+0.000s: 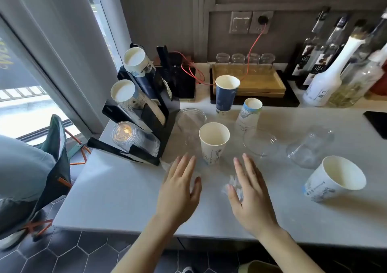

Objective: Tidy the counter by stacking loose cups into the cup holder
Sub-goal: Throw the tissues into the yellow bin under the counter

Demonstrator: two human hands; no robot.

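Hovered over the counter [117, 191] with left hand [180, 189] and right hand [251, 197], fingers spread, holding nothing; stood upright just beyond the fingertips, white paper cup [214, 142], right of the black cup holder [150, 113]; likely light, thin-walled, easily crushed; best taken gently round the mid-wall, not the rim; lay loose nearby, clear plastic cups [310, 149], probably slippery.

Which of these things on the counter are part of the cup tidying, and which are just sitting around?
Part of the job:
- cup holder
- white paper cup near the hands
- blue paper cup
- upside-down paper cup
- tipped paper cup
- clear plastic cups

Just lying about:
- bottles
- wooden tray
- glass jars
- red cable
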